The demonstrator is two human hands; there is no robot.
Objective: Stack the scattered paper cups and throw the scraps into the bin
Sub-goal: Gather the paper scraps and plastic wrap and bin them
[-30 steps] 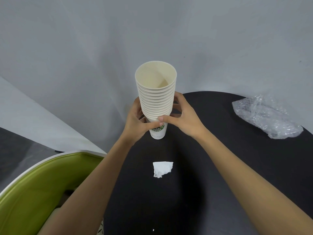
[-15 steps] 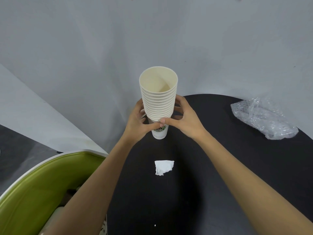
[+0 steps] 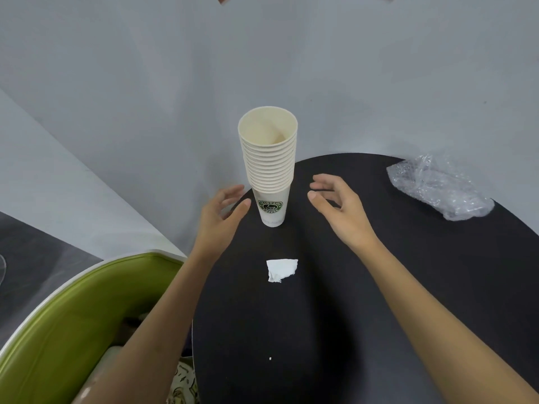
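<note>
A tall stack of cream paper cups (image 3: pixel 269 164) stands upright near the far left edge of the round black table (image 3: pixel 379 301); the lowest cup bears a green logo. My left hand (image 3: pixel 218 220) hovers just left of the stack, fingers relaxed, holding nothing. My right hand (image 3: pixel 339 208) floats to the right of it, fingers loosely spread, also apart from the cups. A crumpled white paper scrap (image 3: pixel 280 269) lies on the table nearer to me, between my forearms.
A crumpled clear plastic bag (image 3: pixel 437 188) lies at the table's far right edge. A green chair with a white rim (image 3: pixel 73 316) sits to the lower left, beside the table. A grey wall stands close behind. A tiny white crumb (image 3: pixel 270 358) lies near the front.
Both hands have let go of the cup stack and drawn apart to either side. The stack now stands alone on the table.
</note>
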